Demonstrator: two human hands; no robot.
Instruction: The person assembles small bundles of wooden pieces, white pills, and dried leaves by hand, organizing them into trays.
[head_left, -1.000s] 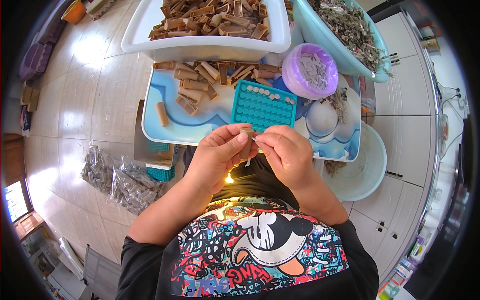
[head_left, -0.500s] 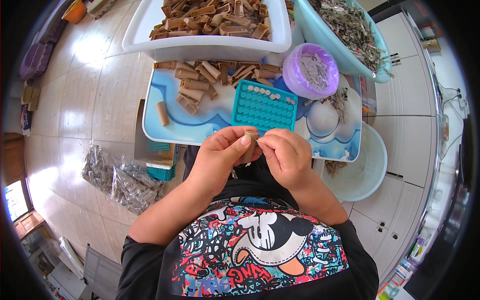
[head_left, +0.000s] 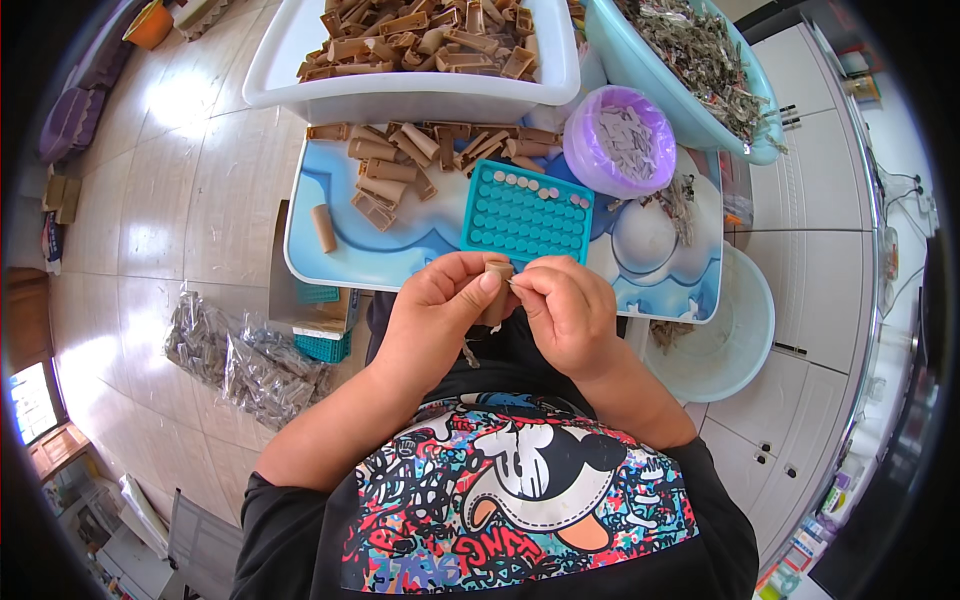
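Note:
My left hand (head_left: 440,305) is closed around a tan plastic shell piece (head_left: 495,309), held upright in front of my body with the thumb across it. Close against its right side, my right hand (head_left: 570,315) pinches at the piece's upper edge; what lies between its fingertips is too small to name. A pale strand hangs below the piece. Just beyond my hands lies a teal tray (head_left: 530,215) with rows of round pits, and small pale discs sit in some of the top ones.
Similar tan pieces (head_left: 390,170) lie loose on the blue-and-white table (head_left: 400,260). A white bin (head_left: 420,95) heaped with them stands behind. To the right are a purple-lined tub (head_left: 587,165) of pale strips, a light-blue basin (head_left: 765,120) of scraps and a lower pale basin (head_left: 765,330). Bagged items (head_left: 240,350) lie on the floor.
Both hands stay together at the tan piece. My right fingers have shifted slightly left and up along its edge.

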